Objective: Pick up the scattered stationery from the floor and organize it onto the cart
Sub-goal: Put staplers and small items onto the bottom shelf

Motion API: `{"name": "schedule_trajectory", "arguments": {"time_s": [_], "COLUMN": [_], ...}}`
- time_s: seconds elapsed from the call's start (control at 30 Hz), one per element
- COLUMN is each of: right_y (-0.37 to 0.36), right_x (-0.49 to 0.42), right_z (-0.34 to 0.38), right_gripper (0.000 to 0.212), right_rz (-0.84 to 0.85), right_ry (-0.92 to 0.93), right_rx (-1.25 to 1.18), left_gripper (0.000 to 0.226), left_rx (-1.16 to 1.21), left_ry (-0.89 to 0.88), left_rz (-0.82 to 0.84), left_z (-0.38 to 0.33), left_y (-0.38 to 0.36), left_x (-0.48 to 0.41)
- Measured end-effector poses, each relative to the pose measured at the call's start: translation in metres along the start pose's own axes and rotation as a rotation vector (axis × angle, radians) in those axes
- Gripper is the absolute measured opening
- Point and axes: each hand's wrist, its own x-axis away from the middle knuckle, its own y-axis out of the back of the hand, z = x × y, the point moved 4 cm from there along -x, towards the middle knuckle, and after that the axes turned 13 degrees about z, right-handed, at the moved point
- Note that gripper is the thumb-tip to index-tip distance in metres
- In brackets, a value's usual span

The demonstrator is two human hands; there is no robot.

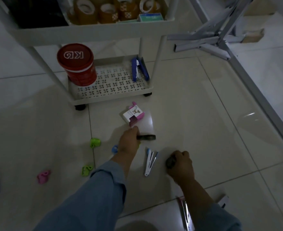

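Pale glossy tile floor (204, 114) under everything, widest bare stretch to the right of both hands, bounded there by a grey metal frame (195, 45) and its rail slanting down the right side. White cart (110, 97) at the top on dark casters, lower tray rim just beyond the scattered things. On that perforated tray, a red tin (77, 64) in the left corner and a blue stapler (140, 69) against the right rim, well apart, bare tray between. Brown tape rolls (104, 12) packed close on the upper shelf. Blue-sleeved left hand (129, 141) stretched forward, fingers curled round a black object (147, 137), one end jutting out to the right along the near edge of a clear plastic sheet (147, 122). Right hand (181, 165) nearer, clenched round a dark round object (170, 161) down at the floor. Between the hands, touching neither, a white-and-blue stapler (150, 161) flat on the tile. Pink-and-white box (133, 115) at the sheet's far left corner, near the cart's rim. Left of the left arm, loose on the floor and apart from each other, small plastic pieces too blurred to name: green piece (95, 142), second green piece (87, 170), pink piece (43, 176), and blue piece (115, 148) just beside the wrist.
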Motion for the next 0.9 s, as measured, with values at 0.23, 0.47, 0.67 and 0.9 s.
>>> {"name": "schedule_trajectory", "arguments": {"time_s": [0.23, 0.47, 0.67, 0.9], "right_y": [0.030, 0.015, -0.002, 0.000], "right_x": [0.007, 0.000, -0.007, -0.024], "right_z": [0.037, 0.088, 0.102, 0.106], "right_gripper": [0.023, 0.026, 0.033, 0.048], "right_rz": [-0.167, -0.062, -0.027, -0.113], "right_ry": [0.162, 0.306, 0.320, 0.294], "right_rx": [-1.133, -1.154, -1.184, -1.000], "left_gripper": [0.028, 0.018, 0.008, 0.014], "left_rx": [0.746, 1.149, 1.196, 1.058], "left_ry": [0.067, 0.044, 0.060, 0.061], "left_rz": [0.004, 0.262, 0.316, 0.237], "left_z": [0.000, -0.003, 0.005, 0.004], "left_y": [0.009, 0.032, 0.039, 0.050], "left_x": [0.030, 0.049, 0.050, 0.033]}}
